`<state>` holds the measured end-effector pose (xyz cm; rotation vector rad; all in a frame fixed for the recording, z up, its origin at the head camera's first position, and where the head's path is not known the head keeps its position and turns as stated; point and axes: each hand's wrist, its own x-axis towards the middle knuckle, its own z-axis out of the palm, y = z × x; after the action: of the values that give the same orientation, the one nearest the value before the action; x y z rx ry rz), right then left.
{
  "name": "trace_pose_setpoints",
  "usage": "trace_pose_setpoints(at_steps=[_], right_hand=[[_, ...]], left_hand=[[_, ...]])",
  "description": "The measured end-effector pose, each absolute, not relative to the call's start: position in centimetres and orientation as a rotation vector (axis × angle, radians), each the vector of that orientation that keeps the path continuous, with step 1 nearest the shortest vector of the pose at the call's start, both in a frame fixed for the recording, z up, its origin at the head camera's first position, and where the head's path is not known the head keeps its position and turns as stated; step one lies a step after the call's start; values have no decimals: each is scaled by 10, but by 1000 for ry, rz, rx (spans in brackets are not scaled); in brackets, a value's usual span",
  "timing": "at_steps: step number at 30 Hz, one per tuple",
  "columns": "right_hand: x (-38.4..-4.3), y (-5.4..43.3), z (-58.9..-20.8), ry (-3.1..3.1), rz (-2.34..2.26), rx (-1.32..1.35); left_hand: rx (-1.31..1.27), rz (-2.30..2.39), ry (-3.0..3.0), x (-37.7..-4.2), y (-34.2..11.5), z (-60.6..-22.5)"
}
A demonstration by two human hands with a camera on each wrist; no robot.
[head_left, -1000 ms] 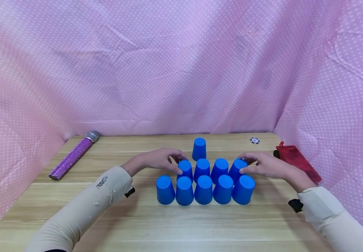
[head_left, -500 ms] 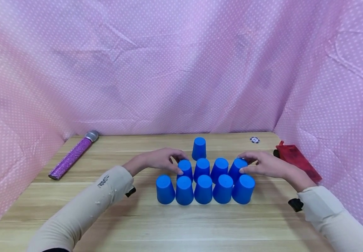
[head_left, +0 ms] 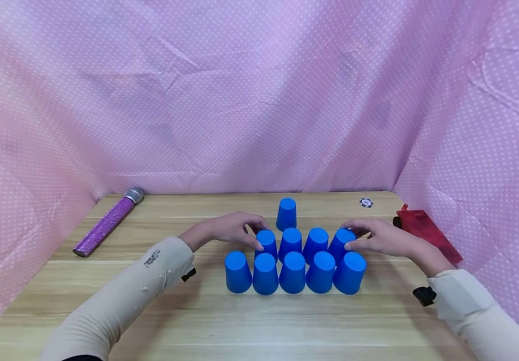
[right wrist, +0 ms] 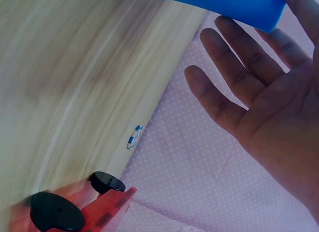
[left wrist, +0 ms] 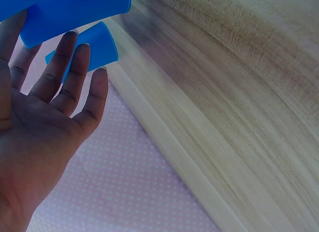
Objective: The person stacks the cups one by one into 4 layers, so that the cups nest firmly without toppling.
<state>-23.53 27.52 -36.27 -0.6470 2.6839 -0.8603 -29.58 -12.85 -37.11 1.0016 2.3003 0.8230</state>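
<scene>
Blue cups stand upside down on a wooden table in the head view. A front row of several cups lies nearest, a second row of several right behind it. My left hand pinches the left end cup of the second row between thumb and fingers. At that row's other end, my right hand grips the right end cup the same way. Each wrist view shows the palm side, with the fingertips at the cup's wall. One more cup stands alone behind the rows.
A purple glittery microphone lies at the far left. At the back right lies a poker chip. A red object with black discs sits beyond my right hand. Pink dotted cloth hangs along the table's back and sides.
</scene>
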Motion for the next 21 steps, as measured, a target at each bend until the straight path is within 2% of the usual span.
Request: trace_pose_setpoints(at_steps=[21], right_hand=[[-235, 281, -364, 2626, -923, -668]], left_hand=[[995, 835, 2284, -297, -128, -373]])
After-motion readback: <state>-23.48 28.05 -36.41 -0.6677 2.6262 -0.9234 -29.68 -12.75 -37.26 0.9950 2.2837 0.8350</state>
